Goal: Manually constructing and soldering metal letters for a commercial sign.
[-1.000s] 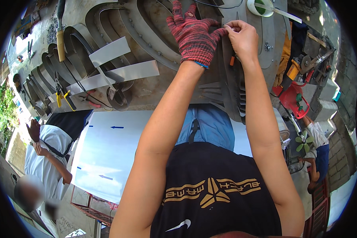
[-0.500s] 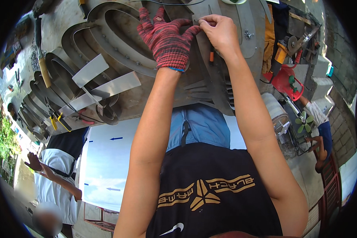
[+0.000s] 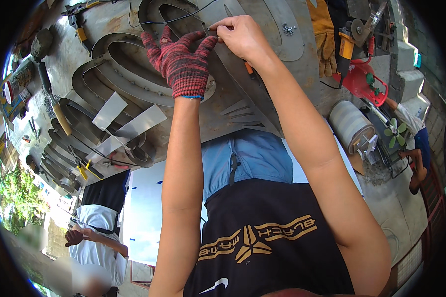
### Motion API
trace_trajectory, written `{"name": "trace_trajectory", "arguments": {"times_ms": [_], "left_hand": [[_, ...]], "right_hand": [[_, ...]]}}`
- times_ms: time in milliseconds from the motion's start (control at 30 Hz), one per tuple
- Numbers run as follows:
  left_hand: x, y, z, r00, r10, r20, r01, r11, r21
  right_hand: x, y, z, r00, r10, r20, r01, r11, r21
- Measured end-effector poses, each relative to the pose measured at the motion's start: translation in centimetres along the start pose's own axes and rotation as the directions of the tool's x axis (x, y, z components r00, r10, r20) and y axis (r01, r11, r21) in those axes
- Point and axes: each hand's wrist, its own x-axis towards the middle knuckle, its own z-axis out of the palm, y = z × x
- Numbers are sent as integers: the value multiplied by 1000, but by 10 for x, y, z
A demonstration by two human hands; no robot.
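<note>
My left hand (image 3: 186, 64), in a red and black knitted glove, rests with fingers spread over curved sheet-metal shapes. Its thumb reaches toward the fingertips of my bare right hand (image 3: 245, 39). That right hand pinches thumb and forefinger at the end of a narrow metal edge; whatever is between them is too small to make out. Beside the left wrist lies an oval metal form (image 3: 134, 74) with a raised rim and small studs along it. An orange-tipped tool (image 3: 249, 70) sits below the right hand. A small heap of metal bits (image 3: 288, 29) lies to the right.
Curved metal strips and flat pale strips (image 3: 139, 121) cover the table's left, with a hammer (image 3: 59, 114) and yellow-handled pliers (image 3: 82, 168). Leather gloves (image 3: 323, 39), an angle grinder (image 3: 347, 49) and a red chair (image 3: 364, 86) are at right. Two people are nearby.
The view has shifted, so the table and both hands sit further left. Both hands keep nearly the same pose. The person at lower left has lowered their raised hand.
</note>
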Motion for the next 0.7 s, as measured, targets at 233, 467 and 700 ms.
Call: {"name": "trace_trajectory", "arguments": {"times_ms": [233,467,700], "left_hand": [[1,0,0,1000,-1,18,1,1000,19],[0,1,0,1000,-10,5,10,1000,14],[1,1,0,999,-25,36,24,1000,17]], "right_hand": [[-32,13,-22,903,-335,-271,196,880,-434],[-39,7,-17,955,-248,-163,129,840,-527],[-52,-19,-70,811,-383,-441,322,923,-209]]}}
